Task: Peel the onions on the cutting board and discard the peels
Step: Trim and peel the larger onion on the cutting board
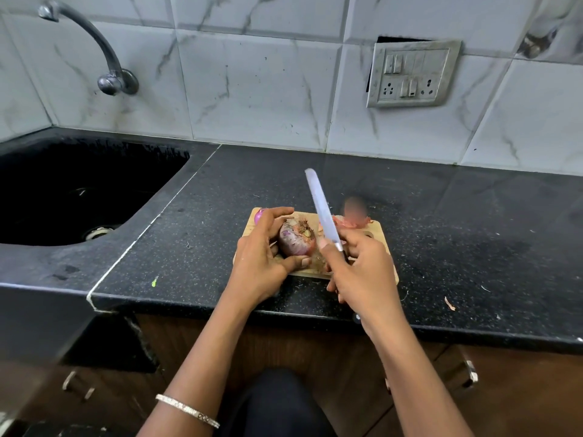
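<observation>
In the head view, the left hand (262, 257) is curled round an unpeeled red onion (297, 239), fingers over its far side and thumb under its near side. It holds the onion over the left half of the cutting board (379, 232), which lies near the front edge of the bench (473, 231). The right hand (362, 272) is closed round the handle of a knife (321, 209), whose blade slants up and away toward the wall, just right of the onion and clear of it. The step in hand looks like trimming the onion's end before stripping the skin. The next move would call for bringing the edge down across the rooty tip while the left fingers stay clear. The onion's long axis runs near to far, with the root tuft tipped up and away toward the blade. A second onion (259, 215) peeks out at the board's far left corner, and loose peels (344, 220) lie along its far edge.
</observation>
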